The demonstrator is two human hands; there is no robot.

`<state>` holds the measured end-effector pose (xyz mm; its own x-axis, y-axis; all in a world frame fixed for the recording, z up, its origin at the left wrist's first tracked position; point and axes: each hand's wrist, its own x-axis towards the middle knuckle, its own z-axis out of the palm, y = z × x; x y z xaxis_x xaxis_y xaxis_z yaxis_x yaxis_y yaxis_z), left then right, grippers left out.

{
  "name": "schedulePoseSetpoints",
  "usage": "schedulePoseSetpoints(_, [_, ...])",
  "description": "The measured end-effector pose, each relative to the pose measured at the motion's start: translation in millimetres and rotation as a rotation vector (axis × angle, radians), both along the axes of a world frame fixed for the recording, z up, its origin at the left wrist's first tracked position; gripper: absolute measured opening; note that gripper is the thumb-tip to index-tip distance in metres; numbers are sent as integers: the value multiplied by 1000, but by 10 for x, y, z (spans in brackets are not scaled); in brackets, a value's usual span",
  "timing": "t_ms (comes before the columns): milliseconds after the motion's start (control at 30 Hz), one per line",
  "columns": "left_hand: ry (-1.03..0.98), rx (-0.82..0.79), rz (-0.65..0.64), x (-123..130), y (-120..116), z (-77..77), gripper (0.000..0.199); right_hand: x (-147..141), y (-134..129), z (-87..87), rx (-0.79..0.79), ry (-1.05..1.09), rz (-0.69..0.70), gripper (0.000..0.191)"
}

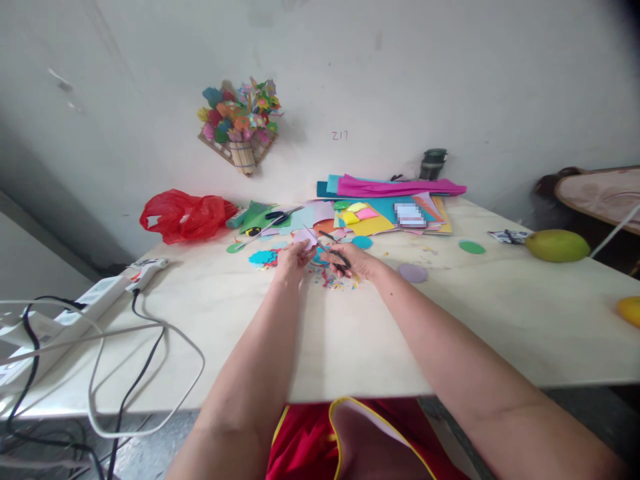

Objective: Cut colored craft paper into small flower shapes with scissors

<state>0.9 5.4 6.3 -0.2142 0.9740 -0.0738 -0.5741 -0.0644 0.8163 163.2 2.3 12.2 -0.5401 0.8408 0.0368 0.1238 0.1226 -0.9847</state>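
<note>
Left arm: reaches forward over the pale table (360, 347) from the lower left of the view, angled slightly inward, with the wrist just above the tabletop.
Left hand (292, 260): back of the hand toward the camera, fingertips pointing forward and in toward the scissors.
Left fingers: pinched together on the lilac paper (304, 237); how each finger lies is too small to tell.
Right arm: comes in from the lower right on a long diagonal, forearm over the table, hand turned inward to face the left.
Right hand (356, 259): curled about the black handles of the scissors (341, 263); which fingers sit in the loops cannot be told.
Lilac paper: held at the left fingertips, its far part showing beyond them, on the side toward the wall.
Scissors: blades run from the right hand up and left, to beside the lilac paper; whether they touch it is unclear.
Scraps (336, 281): small coloured bits scattered on the table below and between the hands.
Blue cut-outs (263, 259): just left of the left hand.
Blue disc (362, 243): just beyond the right hand.
Lilac disc (413, 273): on the table, to the right of the right wrist.
Coloured sheets (375, 220): overlapping beyond both hands, toward the wall.
</note>
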Motion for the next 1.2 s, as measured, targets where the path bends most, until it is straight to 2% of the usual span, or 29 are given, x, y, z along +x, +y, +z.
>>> schedulePoseSetpoints(333, [-32,-10,26,12,15,-3,13,-7,64,-61,-19,14,3,34])
schedulePoseSetpoints(733, [-74,12,31,37,16,-10,8,-31,80,-88,28,11,0,35])
schedulePoseSetpoints(1200, [-115,10,-58,27,14,-14,14,6,96,-104,62,38,13,34])
